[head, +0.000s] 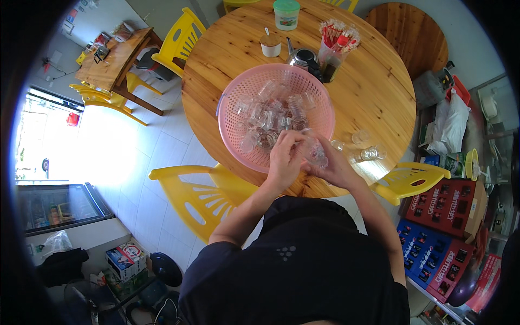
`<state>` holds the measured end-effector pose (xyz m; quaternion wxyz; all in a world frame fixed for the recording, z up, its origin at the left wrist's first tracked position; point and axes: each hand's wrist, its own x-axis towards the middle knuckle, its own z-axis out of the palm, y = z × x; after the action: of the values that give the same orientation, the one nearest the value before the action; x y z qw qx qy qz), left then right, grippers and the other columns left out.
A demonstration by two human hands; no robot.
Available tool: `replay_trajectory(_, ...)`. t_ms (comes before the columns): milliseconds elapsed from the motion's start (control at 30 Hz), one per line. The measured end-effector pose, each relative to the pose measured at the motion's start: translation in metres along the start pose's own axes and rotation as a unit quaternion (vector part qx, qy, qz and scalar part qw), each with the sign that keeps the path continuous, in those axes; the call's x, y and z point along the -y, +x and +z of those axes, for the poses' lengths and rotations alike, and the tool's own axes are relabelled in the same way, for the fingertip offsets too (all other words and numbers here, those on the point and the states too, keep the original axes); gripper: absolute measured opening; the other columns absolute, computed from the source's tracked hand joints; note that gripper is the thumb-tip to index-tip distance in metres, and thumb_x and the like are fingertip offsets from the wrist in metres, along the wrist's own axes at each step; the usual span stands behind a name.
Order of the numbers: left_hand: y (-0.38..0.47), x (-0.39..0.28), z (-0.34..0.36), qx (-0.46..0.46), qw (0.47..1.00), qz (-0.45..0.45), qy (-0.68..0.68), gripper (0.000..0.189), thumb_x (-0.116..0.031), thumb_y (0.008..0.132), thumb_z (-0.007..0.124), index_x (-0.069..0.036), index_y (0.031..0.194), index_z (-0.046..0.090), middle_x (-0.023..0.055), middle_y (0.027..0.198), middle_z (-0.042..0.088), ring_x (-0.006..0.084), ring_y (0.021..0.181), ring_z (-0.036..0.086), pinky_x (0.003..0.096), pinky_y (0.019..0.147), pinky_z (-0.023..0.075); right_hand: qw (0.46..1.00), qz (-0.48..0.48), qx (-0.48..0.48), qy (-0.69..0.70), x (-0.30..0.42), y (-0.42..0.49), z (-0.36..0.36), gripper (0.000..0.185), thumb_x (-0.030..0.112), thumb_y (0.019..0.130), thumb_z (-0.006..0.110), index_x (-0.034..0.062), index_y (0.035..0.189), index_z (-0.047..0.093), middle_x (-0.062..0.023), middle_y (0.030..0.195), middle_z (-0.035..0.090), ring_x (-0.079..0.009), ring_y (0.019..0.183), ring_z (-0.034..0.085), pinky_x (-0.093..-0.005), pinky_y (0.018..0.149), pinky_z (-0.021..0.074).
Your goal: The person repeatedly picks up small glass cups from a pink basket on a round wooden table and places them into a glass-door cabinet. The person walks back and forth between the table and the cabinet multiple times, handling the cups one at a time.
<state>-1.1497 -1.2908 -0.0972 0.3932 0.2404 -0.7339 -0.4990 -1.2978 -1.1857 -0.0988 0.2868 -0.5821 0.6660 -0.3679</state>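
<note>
A pink perforated plastic basket [227,134] stands on the round wooden table [365,93] with several small clear cups [272,113] lying jumbled in it. Over its near right rim, my right hand [331,164] is closed around a stack of clear cups [315,153]. My left hand [287,154] is beside that stack, its fingers curled at the upper cups; whether it grips one cannot be told. On the table to the right, more clear cups [371,153] lie on their side in a stack, with single cups [360,137] near them.
Beyond the basket are a metal kettle [304,59], a dark sauce bottle [331,69], a holder of red-and-white wrapped sticks [335,34], a lidded white jar [271,49] and a green-lidded tub [286,20]. Yellow chairs [211,191] flank the near table edge; drink crates [440,207] stand at right.
</note>
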Motion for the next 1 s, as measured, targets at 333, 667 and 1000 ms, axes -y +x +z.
replay_trajectory(333, 0.052, 0.022, -0.038, 0.111, 0.982, -0.062, 0.138, 0.032, -0.021, 0.089, 0.066, -0.007, 0.117, 0.06, 0.018, 0.125, 0.053, 0.0307, 0.104, 0.06, 0.0425, 0.088, 0.0505, 0.895, 0.111, -0.12, 0.414, -0.007, -0.059, 0.017, 0.07, 0.021, 0.084, 0.073, 0.0061, 0.142, 0.036, -0.0089, 0.107, 0.059, -0.018, 0.091, 0.06, -0.033, 0.084, 0.0495)
replay_trajectory(667, 0.097, 0.139, -0.039, 0.254, 0.831, -0.029, 0.494, 0.069, -0.043, 0.075, 0.076, -0.015, 0.135, 0.055, 0.0147, 0.154, 0.027, 0.0474, 0.134, 0.033, 0.0659, 0.096, 0.0422, 0.87, 0.111, -0.16, 0.454, 0.003, -0.08, 0.012, 0.061, 0.031, 0.09, 0.069, 0.003, 0.135, 0.04, -0.0083, 0.102, 0.061, -0.0149, 0.087, 0.06, -0.0302, 0.079, 0.0494)
replay_trajectory(1000, 0.11, 0.134, -0.047, 0.216, 0.895, -0.072, 0.383, 0.038, -0.04, 0.072, 0.078, -0.004, 0.074, 0.065, 0.016, 0.118, 0.061, 0.0376, 0.113, 0.051, 0.0462, 0.095, 0.0433, 0.883, 0.16, -0.2, 0.393, -0.004, -0.102, 0.015, 0.062, 0.028, 0.092, 0.063, 0.0048, 0.142, 0.035, -0.0099, 0.103, 0.06, -0.017, 0.086, 0.061, -0.0317, 0.068, 0.0555)
